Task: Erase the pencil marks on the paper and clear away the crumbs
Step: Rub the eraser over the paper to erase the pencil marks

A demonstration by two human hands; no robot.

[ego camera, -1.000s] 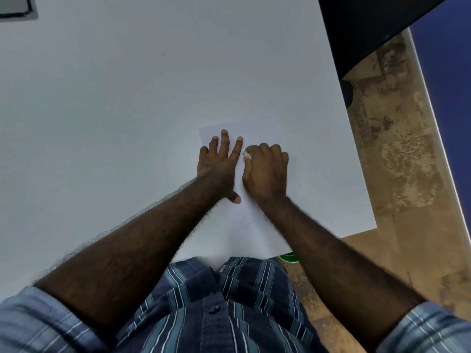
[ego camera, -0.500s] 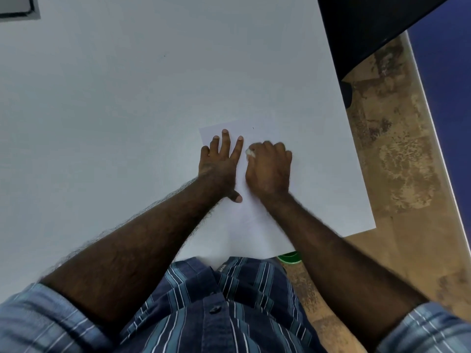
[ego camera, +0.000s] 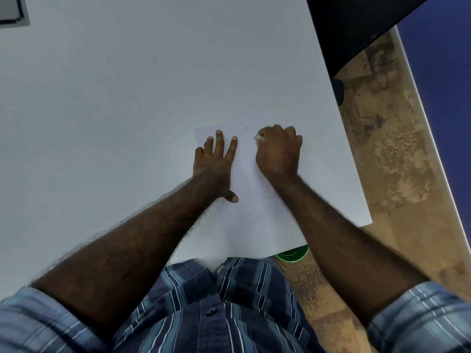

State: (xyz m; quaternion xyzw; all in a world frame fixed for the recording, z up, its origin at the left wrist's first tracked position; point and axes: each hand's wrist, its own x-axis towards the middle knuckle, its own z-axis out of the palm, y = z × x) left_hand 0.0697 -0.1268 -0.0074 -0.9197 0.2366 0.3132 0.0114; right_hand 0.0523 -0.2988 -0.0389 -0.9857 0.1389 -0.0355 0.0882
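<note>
A white sheet of paper (ego camera: 251,200) lies on the white table (ego camera: 114,110) in front of me. My left hand (ego camera: 216,164) rests flat on the sheet's left side with fingers spread, pressing it down. My right hand (ego camera: 279,151) is curled in a fist near the sheet's top, gripping a small white eraser (ego camera: 258,137) whose tip peeks out at the fingers. A tiny dark pencil mark (ego camera: 246,127) shows just above, between the two hands. Faint marks run down the middle of the sheet.
The table's right edge runs diagonally past my right hand, with mottled tan floor (ego camera: 397,161) beyond. A black object (ego camera: 356,29) overhangs the far right corner. A green round thing (ego camera: 293,253) sits under the table's near edge. A dark-framed item (ego camera: 11,11) lies far left.
My right hand with the eraser has slid to the right and slightly up, away from my left hand, opening a gap between them. My left hand has stayed in place.
</note>
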